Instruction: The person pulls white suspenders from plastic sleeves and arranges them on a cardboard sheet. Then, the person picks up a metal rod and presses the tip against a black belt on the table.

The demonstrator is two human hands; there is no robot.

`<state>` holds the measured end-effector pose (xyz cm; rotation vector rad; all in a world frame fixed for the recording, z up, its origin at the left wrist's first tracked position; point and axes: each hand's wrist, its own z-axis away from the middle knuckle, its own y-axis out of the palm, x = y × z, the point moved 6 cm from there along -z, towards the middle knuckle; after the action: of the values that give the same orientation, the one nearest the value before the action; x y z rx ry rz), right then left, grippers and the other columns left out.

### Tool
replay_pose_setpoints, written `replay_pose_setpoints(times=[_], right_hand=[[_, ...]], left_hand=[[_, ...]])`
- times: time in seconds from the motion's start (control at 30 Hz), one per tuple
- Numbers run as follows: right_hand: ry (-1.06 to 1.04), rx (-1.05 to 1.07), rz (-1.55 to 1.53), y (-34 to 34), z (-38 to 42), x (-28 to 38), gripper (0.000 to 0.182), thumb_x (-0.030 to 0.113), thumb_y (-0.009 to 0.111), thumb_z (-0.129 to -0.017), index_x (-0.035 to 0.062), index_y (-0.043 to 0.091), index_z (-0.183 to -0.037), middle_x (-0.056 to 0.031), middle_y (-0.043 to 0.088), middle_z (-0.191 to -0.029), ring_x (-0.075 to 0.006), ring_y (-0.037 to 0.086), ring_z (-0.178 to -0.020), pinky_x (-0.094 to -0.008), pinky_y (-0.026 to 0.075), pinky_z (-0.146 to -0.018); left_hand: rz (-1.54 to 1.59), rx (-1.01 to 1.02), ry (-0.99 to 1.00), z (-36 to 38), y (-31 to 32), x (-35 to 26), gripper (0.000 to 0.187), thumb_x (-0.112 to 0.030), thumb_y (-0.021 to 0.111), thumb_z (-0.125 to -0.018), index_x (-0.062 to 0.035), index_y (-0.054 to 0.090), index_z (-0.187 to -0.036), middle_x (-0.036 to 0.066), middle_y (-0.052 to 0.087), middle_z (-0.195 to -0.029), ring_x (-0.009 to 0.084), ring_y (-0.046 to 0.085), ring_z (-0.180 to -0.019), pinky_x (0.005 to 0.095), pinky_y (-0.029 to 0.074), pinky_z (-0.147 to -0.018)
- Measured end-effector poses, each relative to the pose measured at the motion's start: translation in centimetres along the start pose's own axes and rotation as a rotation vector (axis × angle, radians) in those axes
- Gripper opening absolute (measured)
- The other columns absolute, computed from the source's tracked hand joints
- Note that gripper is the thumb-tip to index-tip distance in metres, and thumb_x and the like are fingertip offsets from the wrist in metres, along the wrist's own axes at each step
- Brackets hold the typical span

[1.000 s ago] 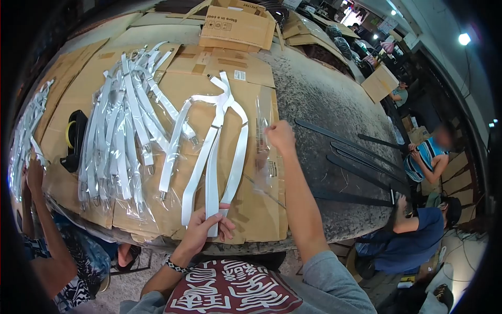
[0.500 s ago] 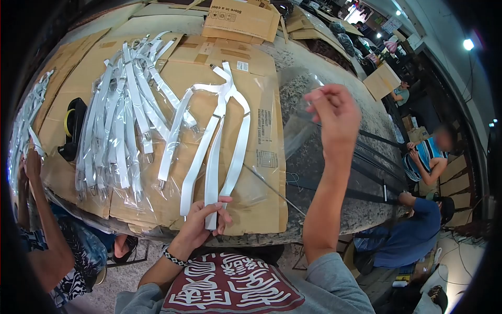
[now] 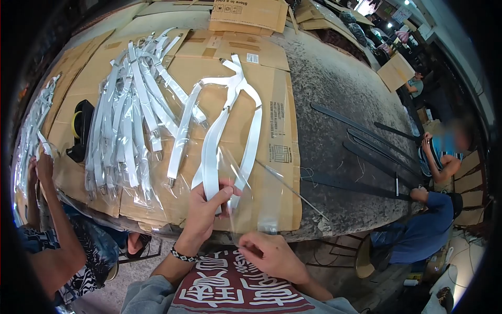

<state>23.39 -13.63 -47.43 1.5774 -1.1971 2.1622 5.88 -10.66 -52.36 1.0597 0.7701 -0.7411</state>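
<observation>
Your left hand (image 3: 205,209) is clamped on the near ends of the white suspenders (image 3: 210,157), thumb laid over the strap. How many straps are in that grip: cannot tell. Your right hand (image 3: 274,256) sits closer to your body and to the right of the left one, fingertips drawn together on the lower edge of a clear film (image 3: 234,225). Film rises from there past your left fingertips and overlaps the strap beside them.

Main relation: the suspenders lie straight out from your left hand, long axis running away from you with a slight lean to the right, up to the crossing and the short clipped ends. Left hand is nearer, in contact; right hand is apart from the straps, film spanning the gap. One leg bows out to the right and returns near your left fingertips; touching or just beside, cannot tell. Another strap arcs left, its clip ahead and left of the hand.

Farther out: cardboard sheet (image 3: 287,209) underneath; thin rod (image 3: 285,186) to the right of your left hand, slanting; pile of bagged suspenders (image 3: 128,120) ahead-left; black and yellow object (image 3: 82,128) past it. Well to your right, dark straps (image 3: 366,133) on the table (image 3: 324,89). Far left, a co-worker's hands (image 3: 44,165) at another bundle.
</observation>
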Motion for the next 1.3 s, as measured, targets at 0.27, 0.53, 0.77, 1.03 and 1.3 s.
replay_pose_setpoints(times=[0.27, 0.53, 0.77, 1.03, 1.3], right_hand=[[0.014, 0.545, 0.113, 0.1, 0.8, -0.6, 0.023, 0.024, 0.068, -0.096, 0.0045, 0.063, -0.106, -0.0098, 0.071, -0.082, -0.0256, 0.068, -0.068, -0.0352, 0.052, -0.061], [0.417, -0.253, -1.024, -2.4, -9.0, -6.6, 0.030, 0.034, 0.064, -0.101, 0.0043, 0.066, -0.103, -0.0062, 0.069, -0.079, -0.0110, 0.065, -0.064, -0.0234, 0.042, -0.047], [0.179, -0.372, -1.118, -1.4, -10.9, -6.3, 0.014, 0.014, 0.069, -0.096, 0.0026, 0.066, -0.105, -0.0021, 0.066, -0.081, -0.0081, 0.063, -0.065, -0.0212, 0.040, -0.046], [0.168, -0.239, -0.858, -0.4, -7.9, -5.6, 0.013, 0.013, 0.064, -0.101, 0.0000, 0.066, -0.104, -0.0022, 0.068, -0.081, -0.0061, 0.060, -0.066, -0.0213, 0.047, -0.058], [0.090, -0.339, -0.550, -1.2, -7.6, -5.1, 0.026, 0.022, 0.062, -0.104, -0.0001, 0.065, -0.091, 0.0016, 0.061, -0.074, -0.0042, 0.051, -0.065, -0.0229, 0.043, -0.058]], left_hand=[[0.035, 0.050, -0.038, 0.1, 0.4, 0.4, 0.012, -0.010, 0.068, -0.094, -0.0022, 0.066, -0.104, 0.007, 0.070, -0.085, 0.0079, 0.059, -0.060, 0.0219, 0.040, -0.046], [0.113, 0.070, -0.128, 0.4, -0.6, 1.0, 0.014, -0.008, 0.068, -0.093, -0.0019, 0.066, -0.105, 0.006, 0.068, -0.083, 0.0105, 0.061, -0.063, 0.0239, 0.040, -0.047], [-0.005, -0.020, -0.141, 1.0, -1.0, 1.5, 0.018, -0.015, 0.068, -0.096, -0.0020, 0.067, -0.108, 0.005, 0.070, -0.085, 0.0089, 0.063, -0.067, 0.0232, 0.044, -0.050], [-0.200, 0.008, 0.017, -0.1, -0.7, 1.0, 0.017, -0.013, 0.071, -0.095, -0.0006, 0.068, -0.106, 0.002, 0.068, -0.083, 0.0076, 0.060, -0.065, 0.0224, 0.046, -0.051], [-0.147, 0.027, -0.005, 0.2, -0.3, 1.1, 0.016, -0.012, 0.072, -0.095, 0.0009, 0.070, -0.105, 0.003, 0.068, -0.080, 0.0071, 0.060, -0.062, 0.0218, 0.046, -0.051]])
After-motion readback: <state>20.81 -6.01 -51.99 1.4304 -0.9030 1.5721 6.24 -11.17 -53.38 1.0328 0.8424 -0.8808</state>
